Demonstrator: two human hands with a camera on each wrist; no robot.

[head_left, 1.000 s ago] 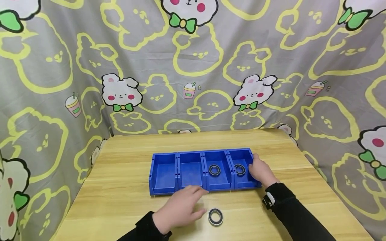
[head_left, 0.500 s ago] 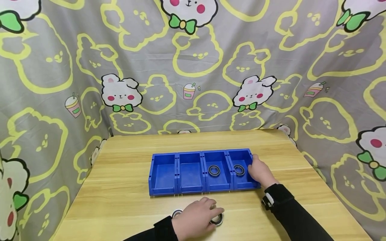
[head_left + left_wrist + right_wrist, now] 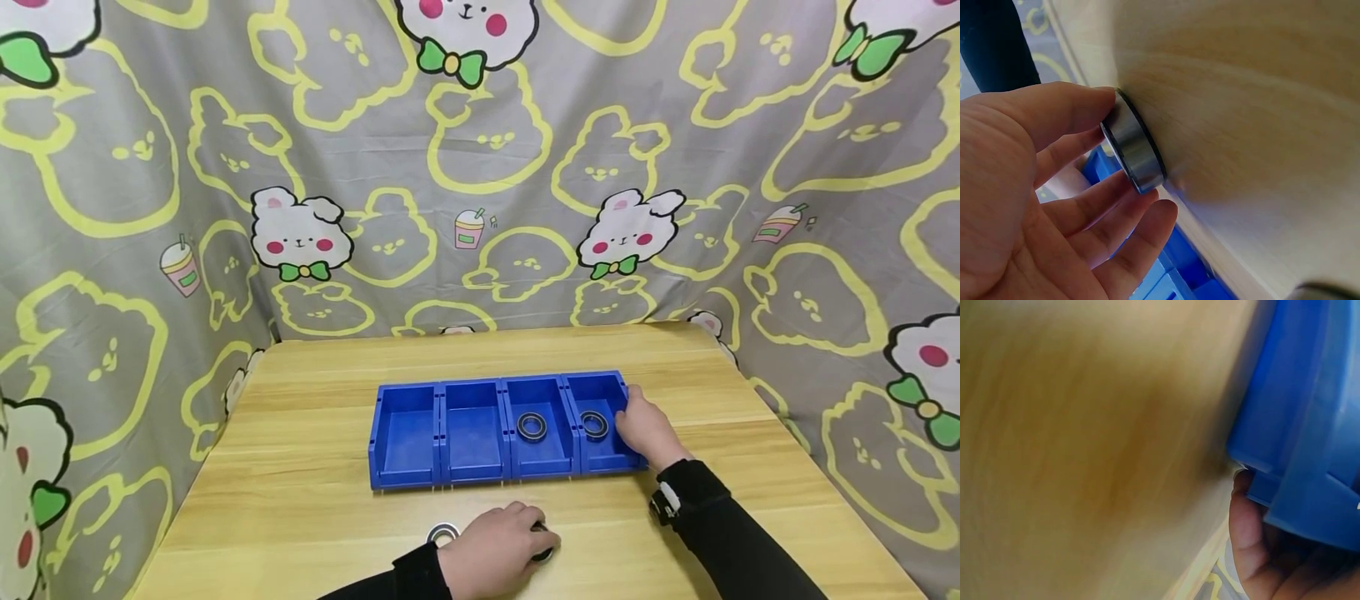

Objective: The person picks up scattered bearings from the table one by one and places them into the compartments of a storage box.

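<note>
your left hand (image 3: 491,550) is pinching 1 bearing (image 3: 1132,144) at a wood-grain table (image 3: 300,417), patterned cloth (image 3: 405,142) hanging beyond; your right hand (image 3: 648,427) is seemingly gripping 1 blue bin (image 3: 596,387).

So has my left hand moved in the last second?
Yes. In the head view, your left hand has shifted rightward and toward you, away from the blue bins, to the metal ring it now pinches.

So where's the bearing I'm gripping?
Low in the head view, just right of centre: the bearing is in the left hand, in front of the blue bins.
</note>
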